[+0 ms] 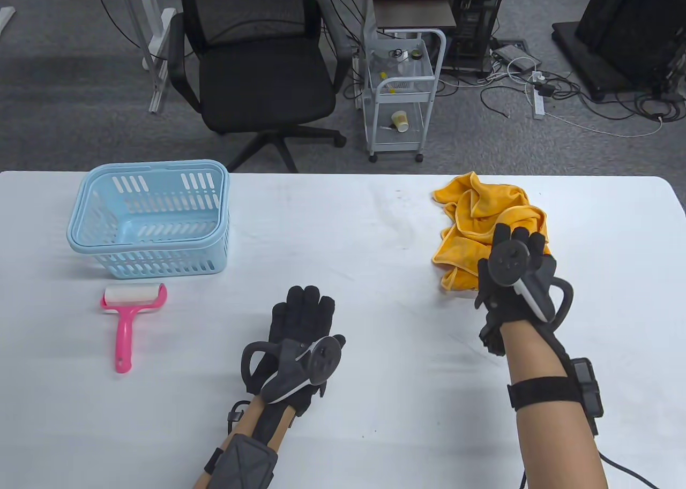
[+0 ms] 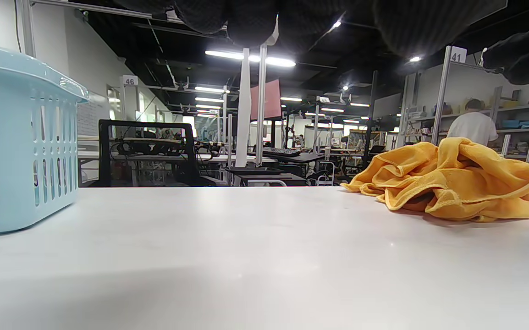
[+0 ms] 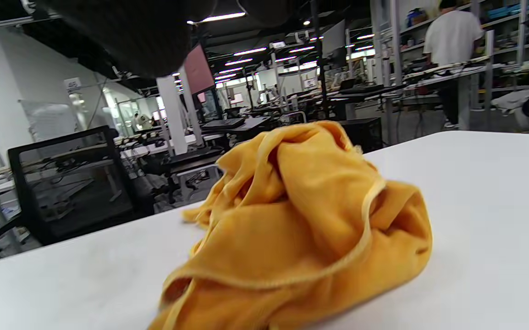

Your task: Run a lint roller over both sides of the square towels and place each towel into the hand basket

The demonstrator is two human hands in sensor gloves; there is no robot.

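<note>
The towel (image 1: 485,226), a crumpled orange heap, lies at the right of the bench (image 1: 364,275) in my table view, near the far edge. My right hand (image 1: 514,275) sits over its near corner, fingers pointing up the frame onto the cloth; whether that grip is pinching fabric or only resting on it I cannot tell, since the tracker covers the palm. My left hand (image 1: 300,339) lies low in the middle of the frame, fingers straight and flat on the bench, the grip open and holding nothing.

At the upper left stands the light blue basket (image 1: 150,218), nothing showing inside it. Just below it lies the pink lint roller (image 1: 128,312), white roll toward the basket, handle pointing to the bottom of the frame, touching neither hand. Between the left hand and the towel I see only bare bench.

Beyond the bench, on the floor, stand a black office chair (image 1: 252,66), a small white cart (image 1: 402,92) with a paper cup on its lowest shelf, and a tangle of cables at the upper right.

The left wrist view gives me the low angle: the basket's slotted wall at the left edge, the towel at the right, well apart. It shows no roller. The right wrist view fills with the towel's folds and hemmed edge close up, and both wrist views show a person in a white shirt among shelves far behind.
</note>
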